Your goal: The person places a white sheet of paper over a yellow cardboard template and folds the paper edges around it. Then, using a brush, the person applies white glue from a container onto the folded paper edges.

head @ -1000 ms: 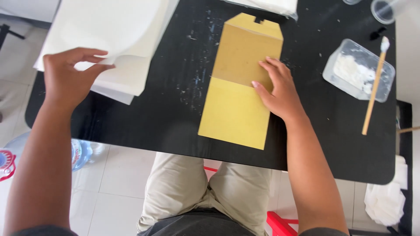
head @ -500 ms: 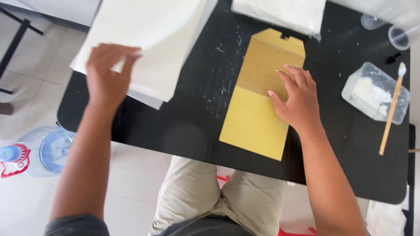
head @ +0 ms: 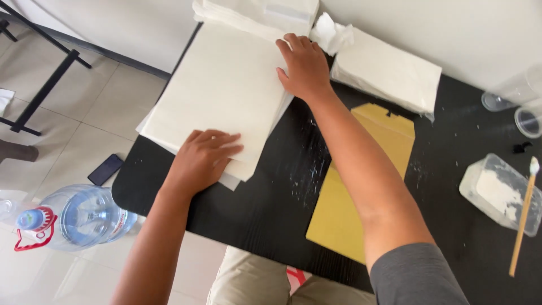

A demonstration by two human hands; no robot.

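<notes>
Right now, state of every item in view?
left hand: flat on white paper stack, near corner
right hand: flat on the stack's far edge
brown envelope: lying flat, partly under right arm
plastic tub: open, white paste inside
brush stick: resting across tub
water jug: on floor, capped

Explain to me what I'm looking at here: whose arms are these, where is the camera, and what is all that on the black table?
No machine here: a person wears a camera on the head, so you look down along their own two arms. The left hand lies flat on the near edge of a stack of white paper sheets; the right hand presses on the stack's far corner. Neither hand grips anything; both rest on the paper. On the black table there also lies a flat brown envelope, partly under the right forearm, another pile of white sheets, and at the right a clear tub of white paste with a wooden brush laid across it. On the floor stands a big water bottle.
</notes>
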